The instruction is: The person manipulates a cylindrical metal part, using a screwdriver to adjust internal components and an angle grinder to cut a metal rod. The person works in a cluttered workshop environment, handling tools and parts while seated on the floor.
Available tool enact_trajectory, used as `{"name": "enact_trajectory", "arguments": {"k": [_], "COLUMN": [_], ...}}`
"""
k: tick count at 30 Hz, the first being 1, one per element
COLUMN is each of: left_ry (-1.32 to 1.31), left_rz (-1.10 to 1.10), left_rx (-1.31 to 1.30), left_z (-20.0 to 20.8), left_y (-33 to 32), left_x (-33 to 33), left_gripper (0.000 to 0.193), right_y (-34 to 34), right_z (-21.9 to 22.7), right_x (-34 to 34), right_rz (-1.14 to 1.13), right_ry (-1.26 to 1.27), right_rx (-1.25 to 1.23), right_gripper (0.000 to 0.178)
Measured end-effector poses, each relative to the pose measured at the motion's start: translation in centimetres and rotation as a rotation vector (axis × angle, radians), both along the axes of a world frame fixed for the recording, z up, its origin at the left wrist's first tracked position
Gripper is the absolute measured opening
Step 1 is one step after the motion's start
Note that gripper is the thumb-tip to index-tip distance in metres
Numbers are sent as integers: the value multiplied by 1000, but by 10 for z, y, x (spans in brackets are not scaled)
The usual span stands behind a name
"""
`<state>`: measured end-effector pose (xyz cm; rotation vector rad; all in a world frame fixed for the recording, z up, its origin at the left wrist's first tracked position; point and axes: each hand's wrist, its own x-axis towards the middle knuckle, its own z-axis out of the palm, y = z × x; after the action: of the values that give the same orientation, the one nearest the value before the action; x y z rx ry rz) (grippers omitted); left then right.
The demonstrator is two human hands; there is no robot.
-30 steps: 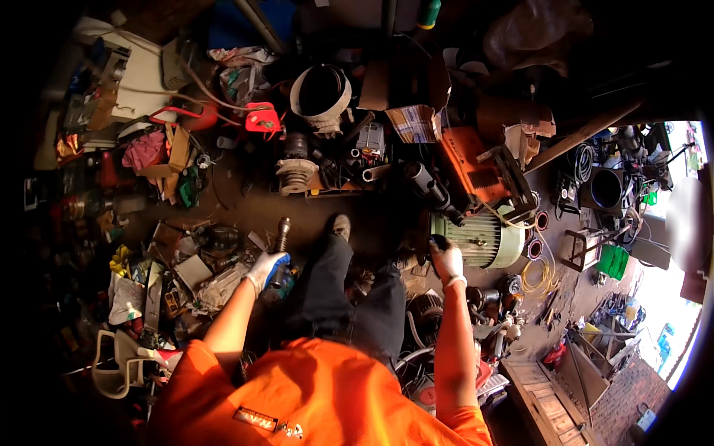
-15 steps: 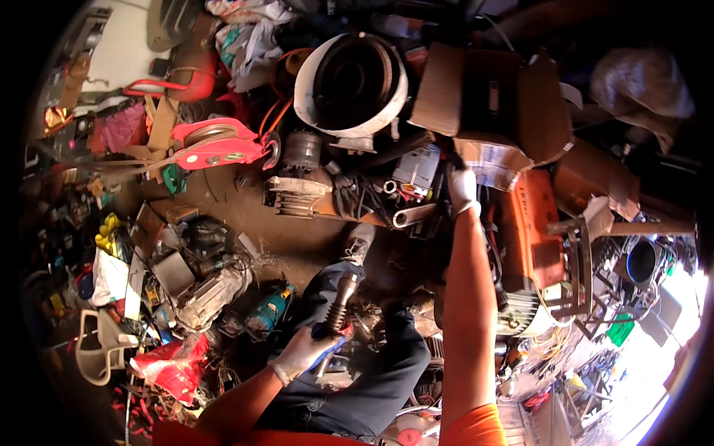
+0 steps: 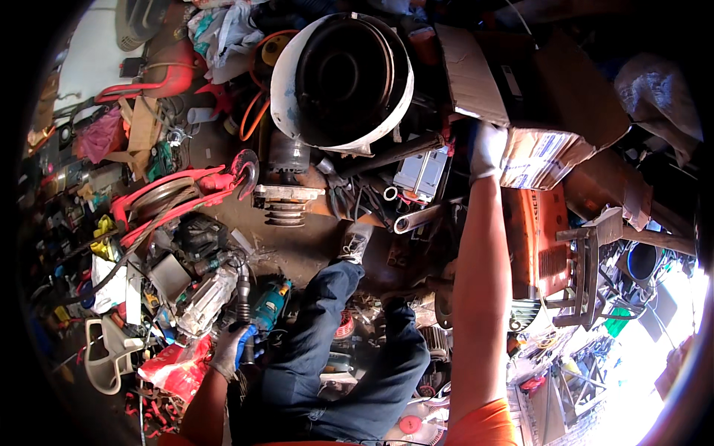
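Note:
My left hand (image 3: 232, 349), in a white and blue glove, is closed round a ribbed metal shaft (image 3: 243, 293). The shaft stands up from the fist, to the left of my knee and next to a teal power tool (image 3: 269, 303). Stretched far forward, my right arm ends in my white-gloved right hand (image 3: 487, 152). That hand is at the left edge of an open cardboard box (image 3: 547, 157), just under its raised flap (image 3: 472, 78). Its fingers are lost in glare and shadow there, so their grip cannot be made out.
A white-rimmed round drum (image 3: 279, 97) stands ahead. A red pulley block with a hook (image 3: 216, 182) is at the left. A grey box-shaped unit (image 3: 420, 175) and metal tubes (image 3: 424, 215) lie left of my right forearm. Right of it are an orange case (image 3: 539, 241) and a metal frame (image 3: 584, 275).
My left hand has carried the ribbed shaft leftward, from between my legs to outside my left knee. My right hand is farther forward and right. The view has shifted, with the pulley block lower left.

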<state>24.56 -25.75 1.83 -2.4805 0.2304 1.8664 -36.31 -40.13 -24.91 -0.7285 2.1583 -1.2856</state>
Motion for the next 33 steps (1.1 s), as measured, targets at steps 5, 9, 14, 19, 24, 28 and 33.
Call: {"name": "enact_trajectory", "arguments": {"k": [5,9,14,19,24,28,33], "left_ry": [-65,-181,-196,-114,-136,-142,-32], "left_rz": [36,-390,-468,-93,-335,-379,-531], "left_rx": [16,32,-29,146,1,13,-207], "left_z": [4,2,11,14,-2,9,9], "left_y": [10,44,81,101,121,107,101], "left_x": [40,98,148,182,207,184,157], "left_gripper": [25,22,22,15,16,25,32], "right_y": [-20,-47,-66,-66,-64,-39,2], "right_z": [-48,-44,-33,-4,51,60,152], "right_x": [-9,-6,-7,-9,-3,2,13], "right_rz": [513,601,693,791,773,465,564], "right_ry": [432,581,649,684,479,55,414], "right_rx": [563,706,798,805,667,168,-140], "right_gripper": [46,42,38,36,35,29,41]}}
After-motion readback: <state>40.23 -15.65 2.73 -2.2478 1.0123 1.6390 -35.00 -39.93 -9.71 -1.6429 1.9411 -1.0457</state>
